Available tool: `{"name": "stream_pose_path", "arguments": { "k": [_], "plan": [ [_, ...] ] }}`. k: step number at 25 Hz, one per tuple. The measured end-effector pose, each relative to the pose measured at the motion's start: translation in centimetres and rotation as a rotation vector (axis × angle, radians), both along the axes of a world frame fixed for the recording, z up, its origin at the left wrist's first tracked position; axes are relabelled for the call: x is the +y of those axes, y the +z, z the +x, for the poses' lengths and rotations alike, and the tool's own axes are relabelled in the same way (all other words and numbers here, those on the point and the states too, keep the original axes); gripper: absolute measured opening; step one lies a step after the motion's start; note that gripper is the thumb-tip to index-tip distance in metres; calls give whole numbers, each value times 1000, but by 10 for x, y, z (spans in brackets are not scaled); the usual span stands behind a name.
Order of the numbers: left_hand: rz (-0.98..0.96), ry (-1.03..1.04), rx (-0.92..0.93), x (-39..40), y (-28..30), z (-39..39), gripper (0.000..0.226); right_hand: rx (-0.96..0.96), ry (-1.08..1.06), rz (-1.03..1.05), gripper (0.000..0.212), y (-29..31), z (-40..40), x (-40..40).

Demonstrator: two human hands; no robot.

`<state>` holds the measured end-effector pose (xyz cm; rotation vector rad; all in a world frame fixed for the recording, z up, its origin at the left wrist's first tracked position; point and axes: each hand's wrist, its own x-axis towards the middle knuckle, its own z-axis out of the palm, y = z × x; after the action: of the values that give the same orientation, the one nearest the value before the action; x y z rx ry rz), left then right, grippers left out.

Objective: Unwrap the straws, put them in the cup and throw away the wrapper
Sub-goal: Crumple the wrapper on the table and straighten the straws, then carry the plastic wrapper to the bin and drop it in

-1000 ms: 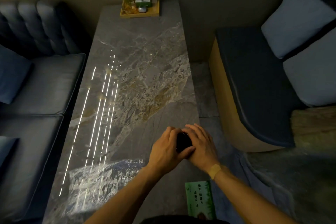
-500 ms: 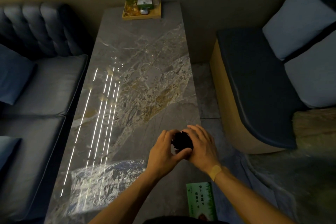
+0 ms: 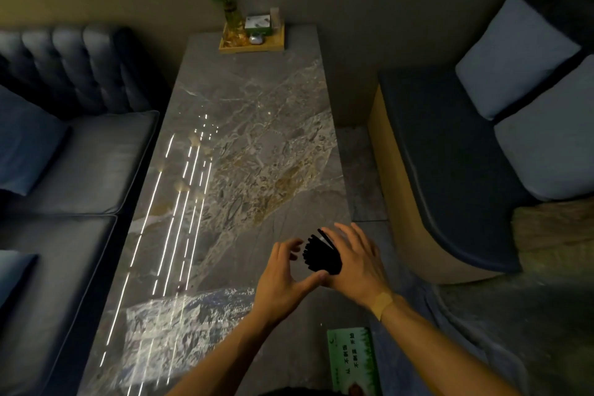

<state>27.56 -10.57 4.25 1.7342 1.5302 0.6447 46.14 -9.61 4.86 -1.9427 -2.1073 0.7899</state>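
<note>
A bundle of black straws (image 3: 321, 255) fans out between my two hands, above the table's near right part. My right hand (image 3: 356, 262) backs the bundle with its palm, fingers spread and thumb hidden behind the straws. My left hand (image 3: 283, 273) curves in a C to the left of the straws; its thumb tip touches the bundle's lower end and its fingers stay apart from it. I cannot make out a cup in the dim light. A crinkled clear plastic wrapper (image 3: 189, 315) lies on the marble table (image 3: 244, 125) at the near left.
A wooden tray (image 3: 252, 42) with a plant vase and small boxes stands at the table's far end. A green tissue pack (image 3: 353, 360) lies at the near right edge. A dark sofa (image 3: 80, 154) runs along the left, a cushioned bench (image 3: 450, 154) along the right.
Both hands were cupped tight around the straws; they have now spread apart, and the straws have fanned out and show more.
</note>
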Motion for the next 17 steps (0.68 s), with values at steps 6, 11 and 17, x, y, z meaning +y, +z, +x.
{"name": "stream_pose_path", "arguments": {
  "k": [6,11,17],
  "plan": [
    [-110,-2,107,-34,-19,-23,83,43,-15,-6,123,4,26,-28],
    [-145,33,221,-71,-29,-38,91,12,-57,-15,117,-6,57,-68],
    [-79,-97,459,-115,-35,-52,80,-148,36,-130,66,-33,70,-118]
  ]
}}
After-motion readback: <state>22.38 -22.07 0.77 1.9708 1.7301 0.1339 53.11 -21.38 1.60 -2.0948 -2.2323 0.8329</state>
